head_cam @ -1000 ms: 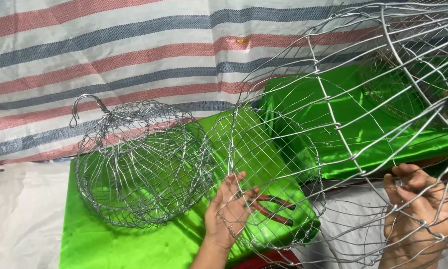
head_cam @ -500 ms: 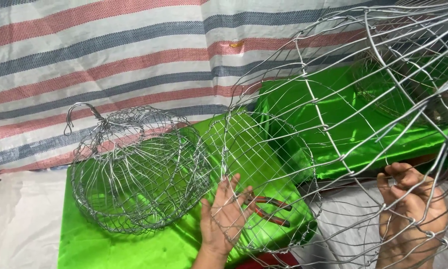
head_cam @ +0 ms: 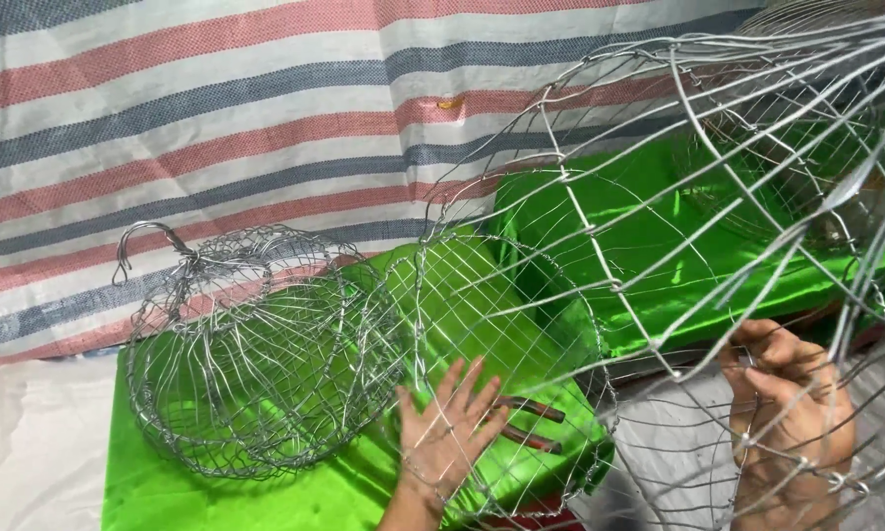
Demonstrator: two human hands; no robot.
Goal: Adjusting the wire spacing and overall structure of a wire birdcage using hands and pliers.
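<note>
Two hands of mine are busy with one large wire mesh cage [head_cam: 659,246], which fills the right side of the view and comes very close to my head. My right hand [head_cam: 792,413] is closed on a wire of its frame low at the right, so I judge that this hand carries the weight and keeps the cage tilted. My left hand [head_cam: 449,428] is wide open, fingers spread, and presses flat against the round mesh end of the cage; it seems to steady that end and holds nothing. Just beside this hand, on the right, a tool with dark red handles [head_cam: 526,423] lies on the green shiny cloth [head_cam: 265,497], seen through the mesh. It is probably kept there to be within easy reach.

Farther to the left a second, smaller wire basket [head_cam: 255,354] lies on its side on the same cloth, near the left hand but apart from it, with a hook-shaped handle at its top left. Behind everything hangs a striped tarpaulin [head_cam: 216,118] in red, blue and white.
</note>
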